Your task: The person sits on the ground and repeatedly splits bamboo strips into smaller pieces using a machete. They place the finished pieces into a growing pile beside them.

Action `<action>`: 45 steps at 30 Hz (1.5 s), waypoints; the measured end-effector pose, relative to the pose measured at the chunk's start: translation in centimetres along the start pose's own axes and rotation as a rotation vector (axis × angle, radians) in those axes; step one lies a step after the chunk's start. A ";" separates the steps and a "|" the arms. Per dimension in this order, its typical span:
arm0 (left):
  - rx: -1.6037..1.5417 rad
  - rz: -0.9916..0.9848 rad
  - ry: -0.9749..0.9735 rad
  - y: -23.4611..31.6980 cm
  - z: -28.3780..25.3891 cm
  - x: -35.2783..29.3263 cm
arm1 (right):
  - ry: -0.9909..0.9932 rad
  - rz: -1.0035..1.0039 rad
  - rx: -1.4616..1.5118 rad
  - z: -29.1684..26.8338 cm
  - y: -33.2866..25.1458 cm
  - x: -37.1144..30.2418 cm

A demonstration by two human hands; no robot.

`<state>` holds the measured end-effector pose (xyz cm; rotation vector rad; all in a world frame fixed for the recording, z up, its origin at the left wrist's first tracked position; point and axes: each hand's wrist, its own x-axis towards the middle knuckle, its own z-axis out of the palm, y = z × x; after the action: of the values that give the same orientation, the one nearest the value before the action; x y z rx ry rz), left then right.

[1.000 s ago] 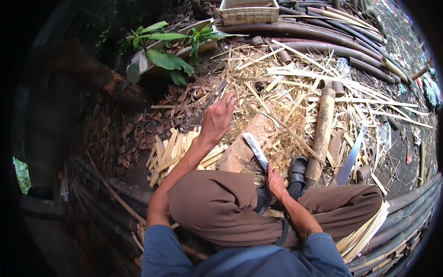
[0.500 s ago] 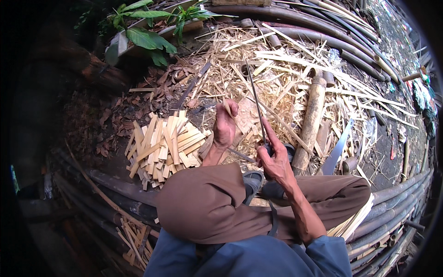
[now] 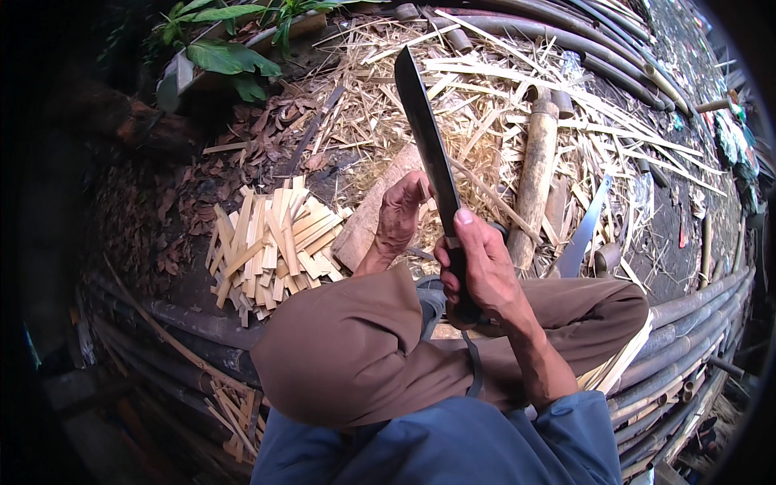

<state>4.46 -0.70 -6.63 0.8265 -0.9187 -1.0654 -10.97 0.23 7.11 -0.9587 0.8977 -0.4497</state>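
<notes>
My right hand (image 3: 483,263) is closed around the black handle of a machete (image 3: 428,125), its dark blade pointing up and away from me, tilted slightly left. The thumb lies along the base of the blade. Close to the blade's left edge is my left hand (image 3: 400,214), its fingers bent and drawn together. Whatever they pinch is too small to make out, and I cannot tell whether they touch the blade. Behind the left hand lies a pale wooden block (image 3: 356,230). To its left, short split bamboo strips (image 3: 271,242) are heaped on the ground.
Shavings and long slivers (image 3: 477,81) cover the ground ahead. A thick bamboo piece (image 3: 537,174) and a saw blade (image 3: 586,230) lie to the right. Another long, dark flat blade (image 3: 317,129) rests among dry leaves. Bamboo poles (image 3: 687,323) run along both sides of me.
The machete has turned to show its broad side, and its tip has swung left and toward the far edge. The thin strip seen in my left hand no longer shows clearly. The view has shifted slightly.
</notes>
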 end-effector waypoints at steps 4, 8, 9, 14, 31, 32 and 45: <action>0.017 -0.049 -0.045 0.3 0.2 -0.1 | -0.006 0.022 0.000 0.0 -0.3 -0.3; -0.007 -0.036 0.003 0.4 0.9 -0.1 | -0.005 0.018 0.015 -0.2 -0.2 -0.4; 0.003 -0.035 -0.007 0.2 0.6 -0.1 | -0.007 0.021 0.017 -0.1 -0.2 -0.5; 0.025 -0.035 -0.004 -0.4 0.2 -0.2 | -0.003 0.020 0.023 0.0 -0.1 -0.5; 0.058 -0.037 -0.031 0.9 -0.6 -0.3 | 0.066 -0.388 -0.380 1.1 1.2 -0.4; 0.048 -0.051 -0.043 0.6 -0.7 0.1 | 0.080 -0.332 -0.390 0.6 1.4 0.2; 0.059 0.164 -0.119 3.1 0.6 2.6 | 0.100 -0.357 -0.430 0.6 1.0 0.4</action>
<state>5.52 -2.41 -3.07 0.7282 -1.1039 -0.9558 -10.25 0.77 6.23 -1.5143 0.9357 -0.6251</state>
